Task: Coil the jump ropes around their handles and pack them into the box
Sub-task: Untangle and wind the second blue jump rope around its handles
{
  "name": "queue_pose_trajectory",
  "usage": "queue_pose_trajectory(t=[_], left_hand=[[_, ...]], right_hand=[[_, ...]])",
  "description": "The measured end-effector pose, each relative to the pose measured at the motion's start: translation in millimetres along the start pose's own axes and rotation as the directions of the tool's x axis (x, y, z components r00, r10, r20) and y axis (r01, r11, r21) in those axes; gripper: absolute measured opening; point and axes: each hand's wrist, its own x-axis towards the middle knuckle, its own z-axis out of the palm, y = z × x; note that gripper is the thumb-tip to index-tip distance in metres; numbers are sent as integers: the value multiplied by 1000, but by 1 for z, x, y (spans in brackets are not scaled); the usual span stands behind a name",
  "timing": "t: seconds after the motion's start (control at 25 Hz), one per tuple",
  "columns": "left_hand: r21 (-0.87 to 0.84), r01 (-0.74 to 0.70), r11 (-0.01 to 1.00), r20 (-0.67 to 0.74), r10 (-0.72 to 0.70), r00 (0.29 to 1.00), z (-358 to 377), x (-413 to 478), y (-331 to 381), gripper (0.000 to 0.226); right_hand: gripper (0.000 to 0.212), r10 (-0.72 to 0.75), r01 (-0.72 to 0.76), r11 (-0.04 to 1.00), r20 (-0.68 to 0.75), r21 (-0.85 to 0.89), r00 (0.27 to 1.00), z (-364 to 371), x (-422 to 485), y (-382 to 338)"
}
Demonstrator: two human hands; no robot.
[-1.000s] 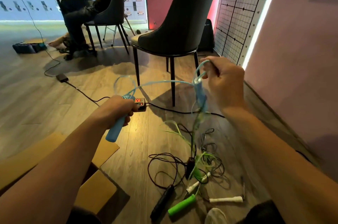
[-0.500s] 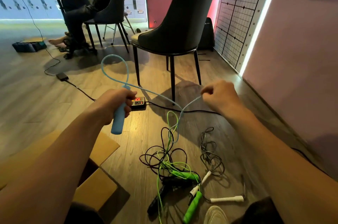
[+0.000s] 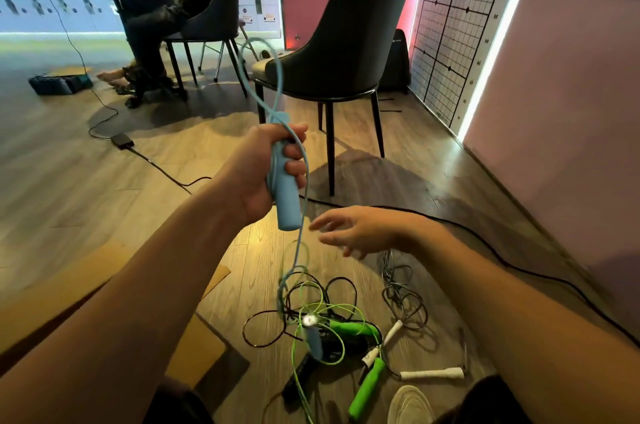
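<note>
My left hand (image 3: 266, 163) grips a light blue jump rope handle (image 3: 285, 195) upright above the floor. Its blue rope (image 3: 258, 77) loops up over the hand and hangs down to the second blue handle (image 3: 313, 342) in the pile below. My right hand (image 3: 360, 231) hovers just right of the handle, fingers spread, holding nothing. On the floor lie tangled ropes: green handles (image 3: 367, 389) with thin green rope, white handles (image 3: 433, 373) with grey rope, and a black rope (image 3: 301, 371). The cardboard box (image 3: 204, 344) sits at lower left, partly hidden by my left arm.
A dark chair (image 3: 343, 52) stands just beyond my hands, its legs close to the ropes. A black power cable (image 3: 485, 236) crosses the floor to the right. A person sits at a desk at back left. A pink wall (image 3: 571, 111) runs along the right.
My right hand has let go of the blue rope and dropped toward the left hand. My left hand has lifted and turned the blue handle upright; the rope loop now stands higher.
</note>
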Motion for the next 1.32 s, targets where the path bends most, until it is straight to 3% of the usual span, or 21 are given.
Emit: queue_pose_trajectory(t=[0.08, 0.2, 0.28, 0.36, 0.44, 0.52, 0.56, 0.64, 0.68, 0.76, 0.8, 0.88, 0.92, 1.0, 1.04, 1.16, 1.32], left_hand=[[-25, -6, 1000, -22, 5, 1000, -2, 0, 1, 21], [-111, 2, 994, -19, -4, 1000, -14, -1, 7, 21], [-140, 9, 990, 1, -9, 1000, -16, -3, 8, 21], [-180, 1, 984, -2, -1, 1000, -16, -3, 9, 22], [-223, -29, 974, -45, 20, 999, -20, -2, 12, 23], [-254, -58, 965, -94, 35, 995, -28, 1, 15, 24], [-249, -70, 966, -118, 41, 992, -33, 2, 16, 25], [-205, -73, 976, -166, 39, 985, -42, 6, 15, 25], [-178, -65, 982, -191, 30, 981, -47, 9, 12, 24], [-104, -24, 994, -225, 0, 974, -52, 13, 6, 21], [-58, 9, 998, -233, -23, 972, -53, 15, 3, 21], [31, 79, 996, -244, -70, 967, -51, 20, 0, 21], [61, 107, 992, -248, -89, 965, -50, 20, -2, 21], [188, 181, 965, -233, -135, 963, -46, 17, -8, 17], [306, 218, 927, -219, -155, 963, -42, 15, -11, 16], [556, 186, 810, -157, -118, 981, -29, 11, -25, 20], [636, 11, 771, -43, 21, 999, -2, 13, -38, 20]], right_hand=[[34, -92, 92, 996, 12, -23, 996, 13, 11, -6], [54, -190, 195, 980, -117, 29, 975, 26, 22, -10], [49, -269, 276, 960, -114, 49, 956, 32, 27, -17], [28, -259, 260, 966, -21, 17, 966, 38, 34, -16], [23, -166, 166, 983, 10, -80, 986, 34, 35, -8], [20, -135, 106, 982, -187, -157, 973, 14, 30, -1], [19, -180, 133, 981, -399, -143, 899, 4, 25, -1], [20, -259, 332, 940, -806, -83, 533, -15, 14, -5], [21, -268, 406, 910, -866, -83, 422, -22, 10, -8], [21, -264, 402, 913, -856, -72, 444, -22, 5, -14], [20, -272, 396, 912, -873, -101, 404, -23, 2, -16], [21, -277, 444, 883, -933, -153, 230, -31, -4, -16], [20, -272, 438, 888, -930, -144, 246, -35, -7, -16], [21, -215, 389, 920, -889, -45, 405, -33, -13, -18], [21, -183, 429, 903, -880, 26, 438, -32, -15, -21], [27, -141, 598, 783, -887, 172, 440, -33, -21, -39], [30, -118, 634, 716, -844, 294, 524, -27, -20, -47]])
